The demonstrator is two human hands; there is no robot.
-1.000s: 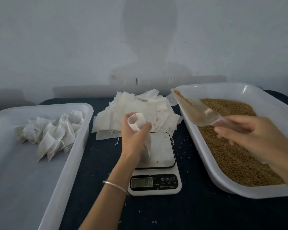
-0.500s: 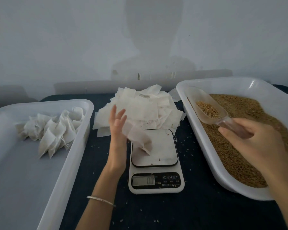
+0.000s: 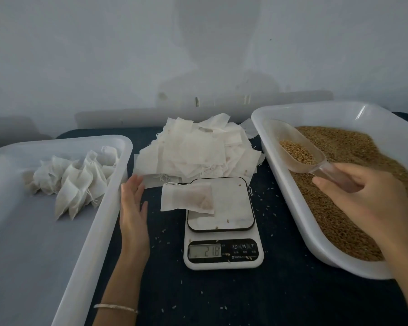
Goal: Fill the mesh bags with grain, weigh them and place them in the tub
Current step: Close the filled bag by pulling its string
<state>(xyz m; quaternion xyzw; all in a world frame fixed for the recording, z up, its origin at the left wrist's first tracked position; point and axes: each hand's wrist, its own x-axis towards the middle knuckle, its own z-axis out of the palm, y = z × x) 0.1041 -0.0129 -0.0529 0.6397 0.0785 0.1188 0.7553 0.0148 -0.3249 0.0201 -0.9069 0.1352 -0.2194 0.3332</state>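
Note:
A white mesh bag point(image 3: 187, 196) with a little grain in it lies across the left edge of the small digital scale point(image 3: 223, 231), whose display reads 21.8. My left hand point(image 3: 132, 203) hovers flat beside it, fingers straight, holding nothing. My right hand point(image 3: 360, 194) grips the handle of a clear plastic scoop point(image 3: 295, 147) that carries some grain over the grain tub point(image 3: 276, 170) on the right. A heap of empty mesh bags point(image 3: 196, 149) lies behind the scale. Several filled bags point(image 3: 76, 180) lie in the white tub point(image 3: 99, 222) on the left.
The work surface is a dark cloth point(image 3: 222, 297) with stray grains scattered on it. A pale wall stands close behind the tubs. The left tub's near half holds no bags.
My left hand has let go of the bag, which now lies on the scale, and has drawn back to the left. The scoop has dipped from tilted up to level over the grain tub.

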